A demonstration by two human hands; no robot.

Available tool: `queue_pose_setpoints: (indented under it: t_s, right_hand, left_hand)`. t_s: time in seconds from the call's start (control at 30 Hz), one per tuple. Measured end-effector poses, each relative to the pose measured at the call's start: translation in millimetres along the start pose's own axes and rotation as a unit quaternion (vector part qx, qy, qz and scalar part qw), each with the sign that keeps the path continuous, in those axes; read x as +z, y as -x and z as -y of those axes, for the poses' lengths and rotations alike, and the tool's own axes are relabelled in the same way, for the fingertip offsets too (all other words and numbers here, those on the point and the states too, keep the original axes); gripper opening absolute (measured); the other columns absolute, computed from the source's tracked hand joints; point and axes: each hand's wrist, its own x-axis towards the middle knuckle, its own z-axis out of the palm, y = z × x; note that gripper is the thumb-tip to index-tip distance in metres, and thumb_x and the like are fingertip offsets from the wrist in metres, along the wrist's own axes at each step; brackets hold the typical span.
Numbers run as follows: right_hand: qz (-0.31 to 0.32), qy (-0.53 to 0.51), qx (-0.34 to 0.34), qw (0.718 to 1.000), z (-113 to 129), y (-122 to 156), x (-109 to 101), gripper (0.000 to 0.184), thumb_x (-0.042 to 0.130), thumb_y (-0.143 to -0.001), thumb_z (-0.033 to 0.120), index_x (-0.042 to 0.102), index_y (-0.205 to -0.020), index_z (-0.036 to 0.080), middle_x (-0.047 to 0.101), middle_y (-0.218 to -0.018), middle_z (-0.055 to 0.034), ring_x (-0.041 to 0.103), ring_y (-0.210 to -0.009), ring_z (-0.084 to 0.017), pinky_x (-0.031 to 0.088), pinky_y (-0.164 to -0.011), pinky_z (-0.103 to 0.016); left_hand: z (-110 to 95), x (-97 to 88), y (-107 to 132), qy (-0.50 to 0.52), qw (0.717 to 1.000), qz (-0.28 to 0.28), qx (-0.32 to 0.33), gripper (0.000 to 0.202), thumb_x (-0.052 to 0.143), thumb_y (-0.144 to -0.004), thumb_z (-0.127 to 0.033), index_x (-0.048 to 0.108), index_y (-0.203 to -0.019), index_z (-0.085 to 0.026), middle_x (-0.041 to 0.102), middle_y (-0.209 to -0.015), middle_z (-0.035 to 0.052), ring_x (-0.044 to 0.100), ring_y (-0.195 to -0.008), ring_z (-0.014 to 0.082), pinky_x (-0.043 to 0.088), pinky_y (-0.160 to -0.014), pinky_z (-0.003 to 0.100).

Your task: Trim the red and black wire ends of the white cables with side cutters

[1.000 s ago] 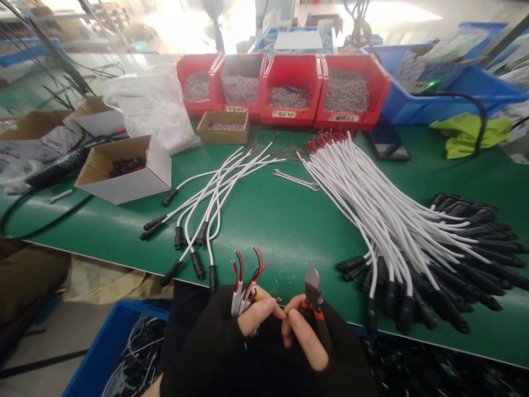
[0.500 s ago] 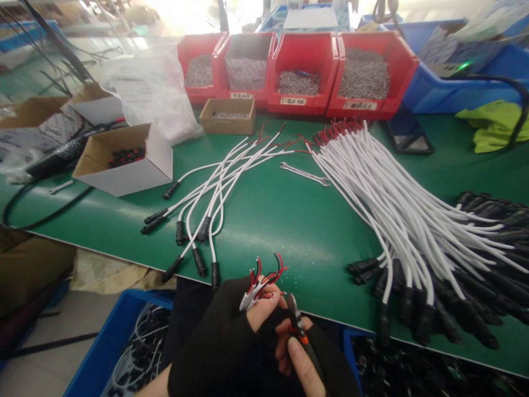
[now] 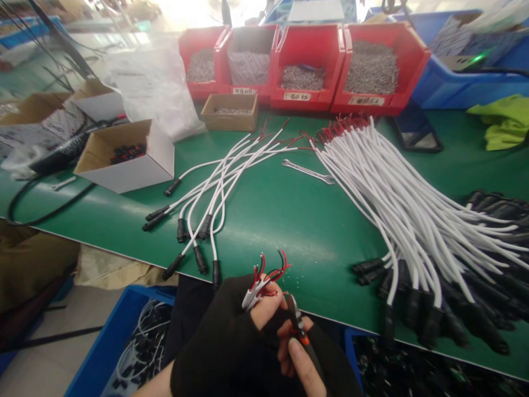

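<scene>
My left hand (image 3: 231, 342), in a black fingerless glove, is closed on a small bundle of white cables (image 3: 264, 278) whose red and black wire ends stick up. My right hand (image 3: 306, 358), also gloved, grips orange-handled cutting pliers (image 3: 295, 320) with the jaws right beside those wire ends. Both hands sit at the near edge of the green table (image 3: 289, 220). A big heap of white cables with black connectors (image 3: 409, 220) lies to the right. A smaller group of the same cables (image 3: 210, 193) lies to the left.
Red bins (image 3: 306, 66) of small metal parts line the back edge, with a small cardboard tray (image 3: 229, 110) in front. A wrench (image 3: 308, 172) lies mid-table. An open box of dark parts (image 3: 124, 157) is left. Blue crates (image 3: 124, 347) of cables stand below the table.
The pliers have swung from upright and apart to lying close against the wire ends. My left hand has tilted the bundle to the right. The view has shifted slightly.
</scene>
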Motion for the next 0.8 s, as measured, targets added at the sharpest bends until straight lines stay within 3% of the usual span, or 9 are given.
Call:
queue_pose_setpoints:
  t_s: [0.17, 0.27, 0.33, 0.5, 0.67, 0.8]
  right_hand:
    - [-0.037, -0.017, 0.018, 0.999, 6.0, -14.5, 16.4, 0.068, 0.027, -0.097, 0.079, 0.07, -0.086, 0.027, 0.037, -0.043, 0.0012, 0.048, -0.038, -0.02, 0.05, -0.041, -0.029]
    - [-0.011, 0.007, 0.015, 1.0, 10.5, -6.2, 6.2, 0.052, 0.043, -0.099, 0.07, 0.07, -0.095, 0.026, 0.061, -0.061, -0.0028, 0.061, -0.05, -0.02, 0.056, -0.05, -0.029]
    - [-0.004, 0.029, 0.009, 1.0, 13.4, 2.2, -4.1, 0.043, 0.048, -0.101, 0.064, 0.069, -0.1, 0.026, 0.068, -0.073, -0.004, 0.065, -0.058, -0.02, 0.058, -0.055, -0.027]
    - [-0.006, 0.052, 0.005, 0.999, 20.4, 8.4, -10.9, 0.039, 0.048, -0.102, 0.061, 0.068, -0.1, 0.027, 0.07, -0.073, -0.0036, 0.067, -0.06, -0.021, 0.058, -0.056, -0.027]
    - [-0.006, 0.056, 0.01, 0.998, 21.7, 6.3, -7.7, 0.038, 0.048, -0.103, 0.059, 0.069, -0.1, 0.028, 0.069, -0.072, -0.0037, 0.067, -0.059, -0.021, 0.058, -0.055, -0.027]
    - [-0.01, 0.041, 0.019, 0.999, 17.9, 7.0, -8.0, 0.04, 0.047, -0.102, 0.061, 0.069, -0.098, 0.028, 0.068, -0.069, -0.0034, 0.067, -0.055, -0.021, 0.057, -0.051, -0.028]
  left_hand:
    - [-4.0, 2.4, 0.0, -0.034, 0.999, -0.013, 0.001, 0.024, 0.06, -0.088, -0.037, 0.06, -0.071, -0.019, 0.067, -0.063, 0.001, 0.064, -0.05, 0.0162, 0.053, -0.046, 0.023]
    - [-5.1, 3.0, 0.1, -0.045, 0.999, -0.017, 0.002, 0.025, 0.059, -0.089, -0.037, 0.062, -0.072, -0.019, 0.068, -0.063, 0.0012, 0.064, -0.051, 0.0165, 0.053, -0.048, 0.024]
    - [-5.6, 3.0, 0.3, -0.054, 0.998, -0.025, 0.002, 0.024, 0.06, -0.088, -0.037, 0.062, -0.071, -0.019, 0.067, -0.061, 0.0006, 0.064, -0.05, 0.0165, 0.053, -0.048, 0.023]
    - [-3.8, 1.0, 0.8, -0.07, 0.997, -0.028, 0.002, 0.024, 0.059, -0.089, -0.036, 0.063, -0.073, -0.019, 0.068, -0.063, 0.0008, 0.064, -0.052, 0.0165, 0.053, -0.049, 0.023]
    - [-0.2, -1.9, 1.4, -0.123, 0.989, -0.074, 0.034, 0.021, 0.062, -0.089, -0.032, 0.067, -0.075, -0.018, 0.07, -0.067, 0.0003, 0.068, -0.061, 0.016, 0.053, -0.056, 0.021]
    - [-0.8, -1.6, 1.6, -0.118, 0.991, -0.057, 0.019, 0.024, 0.06, -0.09, -0.034, 0.066, -0.074, -0.018, 0.07, -0.066, 0.0005, 0.068, -0.061, 0.0168, 0.053, -0.054, 0.021]
